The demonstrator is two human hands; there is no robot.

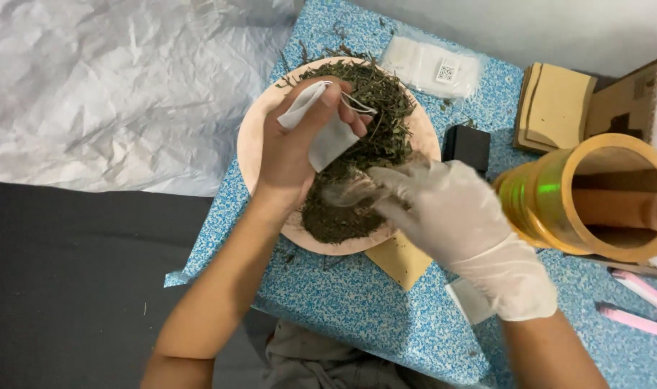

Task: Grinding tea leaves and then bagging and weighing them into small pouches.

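A: While the view looks straight down, log the left hand [292, 151] first. State?

B: Bare, closed in a pinch on a small white filter bag [321, 130]; thumb and fingers hold its upper edge, and the bag hangs over the plate [253, 144].

A: Plate contents?

B: Round, pale pink plate, heaped with dried dark green leaves [364, 130]. Coarser stems toward the far side, finer crumbled matter toward the near rim. A few loose bits lie scattered on the blue speckled surface [357, 310].

A: Right hand [444, 209]?

B: Wears a thin whitish glove. Fingers drawn together at the near-right part of the heap, touching the leaves, just below the bag. Fingertips are motion-blurred, so I cannot tell whether they actually hold any leaf.

A: Surroundings?

B: A yellow-green translucent cylinder [552, 202] lies on its side just right of the gloved hand, open end toward the camera. A small black box [467, 146] sits beside the plate's right rim. A clear packet of white bags [433, 68] lies beyond the plate. Brown paper envelopes [555, 108] are stacked at far right; one more tan piece [400, 263] pokes out under the plate's near edge. Pink strips [642, 302] lie at the right edge.
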